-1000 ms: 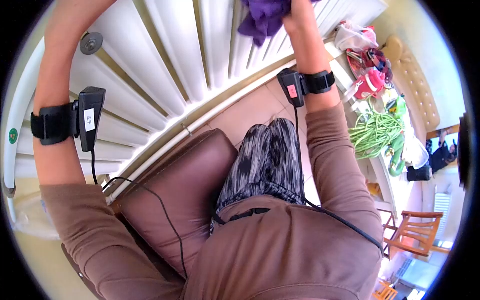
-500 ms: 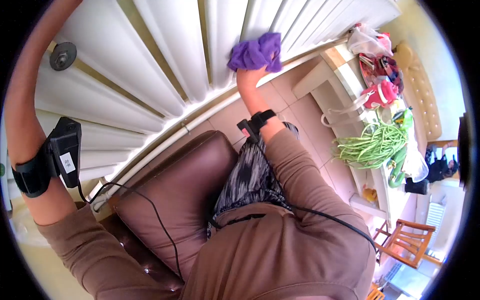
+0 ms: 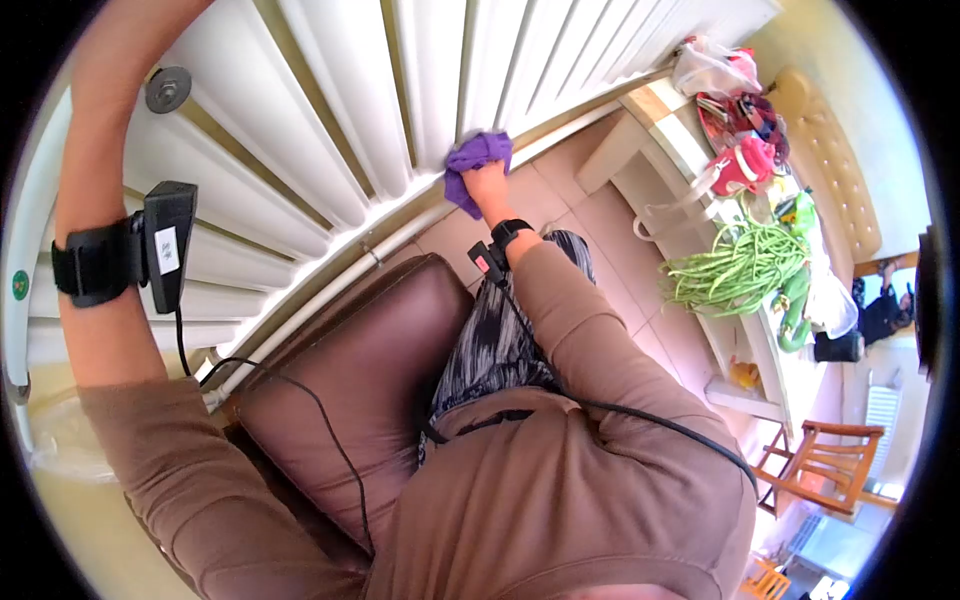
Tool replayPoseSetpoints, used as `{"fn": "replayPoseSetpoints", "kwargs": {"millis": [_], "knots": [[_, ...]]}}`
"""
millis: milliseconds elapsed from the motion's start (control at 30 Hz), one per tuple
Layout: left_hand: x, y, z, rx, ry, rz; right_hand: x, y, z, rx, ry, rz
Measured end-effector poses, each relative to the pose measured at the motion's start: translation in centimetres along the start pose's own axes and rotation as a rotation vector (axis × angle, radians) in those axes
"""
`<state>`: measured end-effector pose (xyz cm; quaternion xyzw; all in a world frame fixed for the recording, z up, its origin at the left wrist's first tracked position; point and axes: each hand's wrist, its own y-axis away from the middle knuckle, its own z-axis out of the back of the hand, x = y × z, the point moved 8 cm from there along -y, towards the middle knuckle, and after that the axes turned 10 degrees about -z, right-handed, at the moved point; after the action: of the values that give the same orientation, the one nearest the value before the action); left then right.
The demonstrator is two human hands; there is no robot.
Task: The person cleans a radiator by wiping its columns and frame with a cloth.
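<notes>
My right hand [image 3: 487, 186] is closed on a crumpled purple cloth [image 3: 478, 151]. The cloth lies against the bottom end of a white column radiator [image 3: 345, 90], just above the pipe [image 3: 330, 268] along the floor. My left forearm [image 3: 105, 180] reaches up along the radiator's left end, past a round metal plug [image 3: 168, 90]. The hand on that arm is beyond the top edge of the view. Each arm wears a black strap with a small device and a cable.
A brown padded leather seat [image 3: 350, 350] is close below the radiator. At right, a white table [image 3: 655, 165] bears green long beans [image 3: 740, 265], a red container [image 3: 745, 165] and bags. Farther off are a wooden chair [image 3: 825, 465] and a person in dark clothes [image 3: 885, 310].
My right hand has drawn the purple cloth down the radiator to its lower edge, nearer my body. My left forearm appears shifted a little rightward, and the whole view has turned slightly.
</notes>
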<state>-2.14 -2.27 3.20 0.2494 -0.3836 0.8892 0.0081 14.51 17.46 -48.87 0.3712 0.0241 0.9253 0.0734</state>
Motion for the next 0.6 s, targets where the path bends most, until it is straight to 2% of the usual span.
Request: {"fn": "replayPoseSetpoints", "kwargs": {"millis": [33, 67, 100, 133, 167, 233, 300, 333, 467, 500, 600], "knots": [[0.0, -0.1, 0.2, -0.044, -0.036, -0.03, 0.1, 0.3, 0.9, -0.009, -0.008, 0.002], [-0.1, -0.2, 0.5, -0.089, -0.073, -0.059, 0.0, 0.6, 1.2, 0.099, -0.106, 0.008], [0.2, -0.2, 0.1, -0.056, -0.064, -0.046, 0.1, 1.0, 1.2, 0.211, -0.201, 0.016], [0.5, -0.3, -0.1, -0.021, -0.057, -0.033, 0.2, 1.2, 1.3, 0.27, -0.53, -0.028], [0.6, -0.4, 0.0, -0.022, -0.061, -0.032, 0.4, 0.8, 1.8, 0.271, -0.531, -0.024], [1.3, -0.6, -0.6, 0.063, 0.02, 0.017, 1.5, 1.1, 0.4, 0.745, -1.064, -0.387], [1.1, -0.3, -0.1, 0.001, 0.022, -0.014, 5.0, 0.2, 4.1, 0.562, -1.209, -0.363], [0.6, 0.0, 0.2, -0.055, 0.031, -0.051, 6.2, -1.3, 3.8, 0.57, -1.258, -0.407], [0.6, -0.4, -0.2, -0.018, -0.052, -0.053, 14.5, 0.7, 11.7, 0.403, -1.348, -0.193], [0.8, -0.6, -0.4, 0.021, -0.043, -0.023, 16.6, 2.3, 14.1, 0.374, -1.443, -0.039], [0.6, -0.1, -0.2, 0.029, -0.047, -0.022, 21.6, 6.6, 20.3, 0.25, -1.374, 0.342]]}}
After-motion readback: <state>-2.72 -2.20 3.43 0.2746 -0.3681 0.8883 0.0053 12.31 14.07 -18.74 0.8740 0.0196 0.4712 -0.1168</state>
